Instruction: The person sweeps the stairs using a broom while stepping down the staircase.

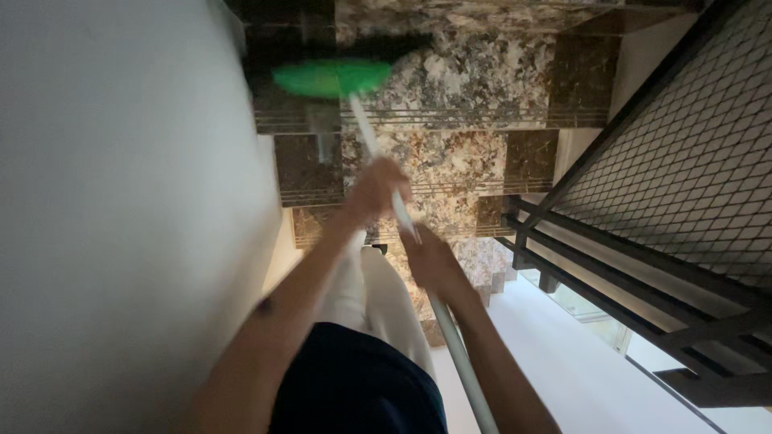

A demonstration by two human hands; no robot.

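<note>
Broom [331, 78] with blurred green head sits on the upper marble step [474, 60], its thin pale pole [450, 337] grasped by left hand [374, 191] higher up and right hand [430, 261] lower, both clenched around it. Best kept low with short strokes along the grooved step edge; stone looks polished and speckled brown, with white wall [121, 201] and black mesh railing [683, 161] beside.

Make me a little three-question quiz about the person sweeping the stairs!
1. True or false: both hands grip the long white broom handle.
2. Which hand sits nearer the green broom head: A) left hand, B) right hand?
3. Fill in: the black metal mesh railing stands on the person's ___ side.

Key: 1 true. 2 A. 3 right. The brown speckled stone steps lie under the broom, and a plain white wall runs along the left.
</note>
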